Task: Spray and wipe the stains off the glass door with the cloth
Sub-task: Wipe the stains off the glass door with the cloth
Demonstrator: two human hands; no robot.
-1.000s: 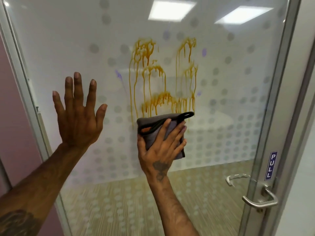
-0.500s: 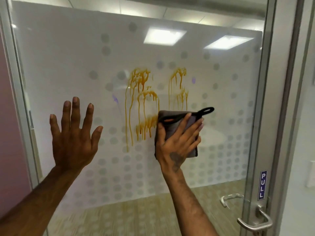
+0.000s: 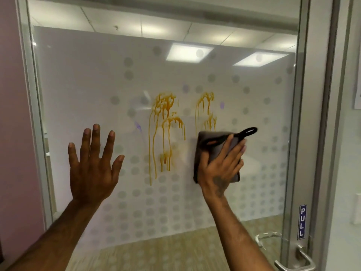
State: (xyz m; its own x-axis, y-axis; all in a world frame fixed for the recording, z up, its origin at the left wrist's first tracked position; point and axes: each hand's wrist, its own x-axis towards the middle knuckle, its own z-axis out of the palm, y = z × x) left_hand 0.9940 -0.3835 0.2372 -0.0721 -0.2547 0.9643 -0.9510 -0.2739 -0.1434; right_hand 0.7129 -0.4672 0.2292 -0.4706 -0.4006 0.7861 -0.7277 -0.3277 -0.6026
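Single head-worn view, facing the glass door [image 3: 97, 75], close up

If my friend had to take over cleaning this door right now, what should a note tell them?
Left hand: open, fingers spread, flat against the glass door, holding nothing.
Right hand: pressing the grey cloth on the glass, just below the right-hand orange stain.
Done: the glass beside the cloth, between the two stain patches, looks mostly wiped, with a faint smear remaining.
Left: the big orange drips on the left, the top of the right patch, and small purple marks.
No spray bottle is in view.
The door handle is at the lower right.
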